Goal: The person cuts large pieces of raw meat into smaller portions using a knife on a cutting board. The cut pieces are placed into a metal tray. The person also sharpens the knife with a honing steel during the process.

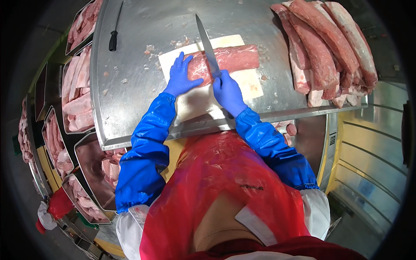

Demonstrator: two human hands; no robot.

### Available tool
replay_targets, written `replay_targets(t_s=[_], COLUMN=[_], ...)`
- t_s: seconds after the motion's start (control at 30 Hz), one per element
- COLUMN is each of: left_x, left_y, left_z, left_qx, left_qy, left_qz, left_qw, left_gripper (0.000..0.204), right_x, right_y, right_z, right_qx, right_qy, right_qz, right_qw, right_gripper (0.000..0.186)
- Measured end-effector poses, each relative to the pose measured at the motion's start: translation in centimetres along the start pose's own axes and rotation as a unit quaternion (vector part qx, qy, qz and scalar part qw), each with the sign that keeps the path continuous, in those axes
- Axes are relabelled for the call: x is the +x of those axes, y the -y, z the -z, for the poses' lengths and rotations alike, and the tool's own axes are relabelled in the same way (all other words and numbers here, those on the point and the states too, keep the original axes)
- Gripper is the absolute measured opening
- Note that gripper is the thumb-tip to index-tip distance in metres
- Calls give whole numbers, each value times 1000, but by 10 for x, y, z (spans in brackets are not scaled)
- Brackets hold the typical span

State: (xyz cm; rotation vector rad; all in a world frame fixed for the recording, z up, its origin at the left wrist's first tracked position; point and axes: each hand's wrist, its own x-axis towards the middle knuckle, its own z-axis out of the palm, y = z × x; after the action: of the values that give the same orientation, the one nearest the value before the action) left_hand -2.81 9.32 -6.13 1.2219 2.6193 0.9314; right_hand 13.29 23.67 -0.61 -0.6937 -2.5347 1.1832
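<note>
- On the white board, laid upon the steel table, a long piece of pink meat is being supported crosswise, probably so that its length can be reached easily by the blade.
- By the left hand, in a blue glove, the left end of the meat is being steadied; the fingers are being spread wide over it and not closed around it, presumably to prevent slipping.
- In the right hand, the handle of the knife is being gripped tightly, with the tip being pointed away from the body, which seems suitable for a long stroke.
- Between the left hand and the longer right part of the meat, the blade is being held across the piece; how deep it is standing cannot be told.
- Relative to the grips, the meat is being touched directly by the left hand only, while it is lying just beyond the right hand, under the blade.
- At the right of the table, a pile of long meat pieces is being stored, perhaps for easy reach.
</note>
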Motion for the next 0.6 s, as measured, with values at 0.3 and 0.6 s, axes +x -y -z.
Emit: replay_targets(t_s=[0.3,0.6], left_x=[8,92], left_y=[12,18], left_z=[26,5], left_qx=[-60,-286], left_qy=[-38,400], left_qz=[8,185], left_qw=[997,851], left_gripper=[89,68], right_x=[-45,15], right_y=[-40,-104], right_z=[28,26], right_qx=[-34,421], right_qy=[-15,-26], right_qz=[-132,-268], right_qw=[991,866], right_gripper=[22,25])
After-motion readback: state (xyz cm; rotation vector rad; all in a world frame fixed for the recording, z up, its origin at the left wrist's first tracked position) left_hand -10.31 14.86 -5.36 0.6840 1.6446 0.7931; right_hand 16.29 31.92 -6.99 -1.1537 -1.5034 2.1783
